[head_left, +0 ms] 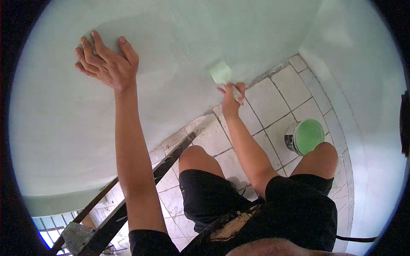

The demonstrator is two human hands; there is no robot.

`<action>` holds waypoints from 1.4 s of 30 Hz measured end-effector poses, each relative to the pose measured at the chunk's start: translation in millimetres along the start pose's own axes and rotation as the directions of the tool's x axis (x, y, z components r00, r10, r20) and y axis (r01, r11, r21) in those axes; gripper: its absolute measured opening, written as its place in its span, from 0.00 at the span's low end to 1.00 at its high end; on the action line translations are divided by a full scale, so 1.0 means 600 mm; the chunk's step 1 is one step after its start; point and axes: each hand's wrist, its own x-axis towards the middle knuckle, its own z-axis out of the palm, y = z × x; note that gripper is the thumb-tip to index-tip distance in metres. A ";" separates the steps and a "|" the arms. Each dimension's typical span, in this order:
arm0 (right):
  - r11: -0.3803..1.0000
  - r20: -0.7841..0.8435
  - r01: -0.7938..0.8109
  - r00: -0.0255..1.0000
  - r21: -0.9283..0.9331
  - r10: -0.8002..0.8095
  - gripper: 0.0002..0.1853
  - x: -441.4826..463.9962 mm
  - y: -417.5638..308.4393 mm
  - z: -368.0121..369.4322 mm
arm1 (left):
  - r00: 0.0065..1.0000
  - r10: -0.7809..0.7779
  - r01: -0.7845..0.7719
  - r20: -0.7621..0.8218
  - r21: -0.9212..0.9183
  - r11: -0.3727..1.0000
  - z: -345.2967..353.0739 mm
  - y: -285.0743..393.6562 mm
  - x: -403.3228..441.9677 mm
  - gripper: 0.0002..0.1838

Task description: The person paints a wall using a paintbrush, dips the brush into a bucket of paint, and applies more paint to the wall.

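My left hand [109, 64] rests against the pale wall [158, 85] at the upper left, its fingers apart and holding nothing. Near the middle, my right hand [232, 97] grips the handle of a paintbrush [221, 72]. The brush's wide bristle end, coated light green, is at the wall just above its lower edge and looks slightly blurred. A bucket [290, 137] of green paint [309, 136] stands on the tiled floor to the right, beside my knee.
Dark metal bars [171, 160] slant across the lower left under my left forearm. White floor tiles [273, 100] meet both walls. A second wall [367, 106] rises on the right. A black cable [356, 240] lies at the lower right.
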 end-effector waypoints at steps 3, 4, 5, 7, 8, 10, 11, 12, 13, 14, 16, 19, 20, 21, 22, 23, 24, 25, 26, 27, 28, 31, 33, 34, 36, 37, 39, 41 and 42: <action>0.971 -0.110 -0.152 0.985 -0.187 0.133 0.09 -0.007 0.101 -0.137 | 1.000 -0.018 0.018 0.021 0.009 1.000 -0.002 0.001 -0.002 0.30; 0.971 -0.108 -0.150 0.985 -0.187 0.131 0.09 -0.011 0.096 -0.147 | 1.000 -0.019 0.019 0.019 0.010 1.000 -0.004 0.002 -0.003 0.30; 0.958 -0.144 -0.203 0.974 -0.202 0.176 0.10 -0.009 0.093 -0.151 | 1.000 -0.022 0.022 0.017 0.006 1.000 -0.003 0.002 -0.003 0.30; 0.950 -0.207 -0.287 0.943 -0.120 0.259 0.11 -0.002 0.078 -0.124 | 0.999 -0.028 0.028 0.021 0.005 1.000 -0.003 0.002 -0.001 0.30; 0.949 -0.231 -0.314 0.926 -0.025 0.300 0.12 0.010 0.054 -0.078 | 1.000 -0.025 0.025 0.004 0.005 1.000 -0.004 0.002 -0.001 0.30; 0.999 -0.036 -0.042 0.998 -0.021 0.042 0.14 0.024 -0.014 0.007 | 1.000 -0.026 0.026 0.005 0.006 1.000 -0.003 0.001 -0.002 0.29; 0.992 -0.048 -0.075 0.996 0.101 0.080 0.14 0.020 -0.072 0.059 | 1.000 -0.018 0.018 -0.025 -0.002 1.000 0.000 0.000 -0.001 0.29; 0.970 -0.056 -0.108 0.991 0.219 0.123 0.14 0.016 -0.131 0.106 | 0.999 -0.010 0.010 -0.050 -0.008 1.000 0.002 -0.001 -0.001 0.29; 0.957 -0.004 -0.055 0.998 0.285 0.058 0.14 0.015 -0.174 0.135 | 1.000 -0.013 0.013 -0.019 -0.007 1.000 0.005 -0.003 -0.003 0.29; 0.936 0.041 -0.012 0.999 0.352 -0.003 0.13 0.011 -0.192 0.147 | 0.999 0.015 -0.015 -0.033 0.000 1.000 0.007 -0.007 -0.004 0.29; 0.958 0.060 0.024 0.997 0.285 -0.043 0.13 0.014 -0.179 0.142 | 0.996 0.056 -0.057 -0.074 -0.018 0.998 0.008 -0.011 0.003 0.29; 0.993 0.128 0.078 0.988 0.091 -0.089 0.11 0.003 -0.078 0.072 | 0.993 0.063 -0.063 -0.096 0.001 0.998 0.024 -0.023 -0.005 0.29; 0.995 0.139 0.097 0.986 -0.011 -0.095 0.11 -0.004 -0.021 0.024 | 0.993 0.066 -0.067 -0.096 -0.013 0.998 0.027 -0.025 -0.007 0.29; 0.994 0.096 0.055 0.994 -0.099 -0.045 0.10 -0.015 0.018 -0.018 | 0.993 0.070 -0.070 -0.091 0.001 0.998 0.027 -0.027 -0.007 0.29; 0.984 0.048 0.008 0.999 -0.178 0.000 0.10 -0.027 0.057 -0.057 | 0.993 0.077 -0.076 -0.090 0.015 0.997 0.030 -0.029 -0.005 0.30; 0.979 -0.009 -0.072 0.997 -0.193 0.072 0.09 -0.031 0.100 -0.101 | 0.992 0.084 -0.085 -0.098 -0.006 0.996 0.035 -0.033 -0.004 0.30; 0.965 -0.069 -0.163 0.986 -0.204 0.152 0.09 -0.040 0.136 -0.151 | 0.989 0.109 -0.108 -0.096 0.010 0.994 0.037 -0.038 -0.006 0.31; 0.967 -0.085 -0.165 0.985 -0.195 0.151 0.09 -0.045 0.166 -0.191 | 0.986 0.134 -0.132 -0.096 0.031 0.991 0.038 -0.040 -0.005 0.31; 0.942 -0.154 -0.210 0.973 -0.260 0.174 0.08 -0.050 0.192 -0.225 | 0.984 0.142 -0.142 -0.103 0.012 0.990 0.038 -0.038 -0.003 0.33; 0.914 -0.217 -0.257 0.957 -0.314 0.195 0.08 -0.048 0.212 -0.240 | 0.981 0.160 -0.160 -0.111 0.008 0.987 0.038 -0.034 -0.001 0.33; 0.921 -0.218 -0.259 0.955 -0.292 0.200 0.08 -0.041 0.225 -0.240 | 0.981 0.160 -0.158 -0.105 0.035 0.987 0.041 -0.036 -0.001 0.33; 0.946 -0.218 -0.190 0.967 -0.264 0.133 0.07 -0.033 0.236 -0.212 | 0.980 0.182 -0.175 -0.080 0.086 0.981 0.038 -0.039 -0.005 0.32; 0.960 -0.308 -0.237 0.934 -0.151 0.182 0.07 -0.017 0.207 -0.151 | 0.977 0.194 -0.185 -0.090 0.100 0.978 0.031 -0.034 -0.001 0.32; 0.974 -0.291 -0.200 0.943 -0.110 0.161 0.07 -0.017 0.182 -0.127 | 0.987 0.149 -0.143 -0.059 0.090 0.986 0.021 -0.026 0.001 0.32; 0.985 -0.252 -0.171 0.953 0.009 0.168 0.08 -0.024 0.109 -0.069 | 0.995 0.086 -0.081 -0.050 0.080 0.993 0.013 -0.016 0.002 0.32; 0.981 -0.215 -0.162 0.959 0.111 0.182 0.08 -0.023 0.066 -0.035 | 0.997 0.069 -0.066 -0.042 0.060 0.996 0.011 -0.013 0.002 0.32; 0.973 -0.157 -0.141 0.973 0.182 0.171 0.09 -0.027 -0.037 0.053 | 0.998 0.038 -0.036 -0.046 0.044 0.998 0.004 -0.008 -0.003 0.32; 0.960 -0.070 -0.069 0.993 0.272 0.092 0.10 -0.031 -0.136 0.150 | 1.000 -0.014 0.013 0.025 0.036 0.999 -0.003 -0.005 -0.001 0.32; 0.958 -0.042 -0.054 0.997 0.281 0.069 0.10 -0.024 -0.184 0.187 | 0.998 -0.053 0.052 0.043 0.021 0.998 -0.010 0.002 0.002 0.31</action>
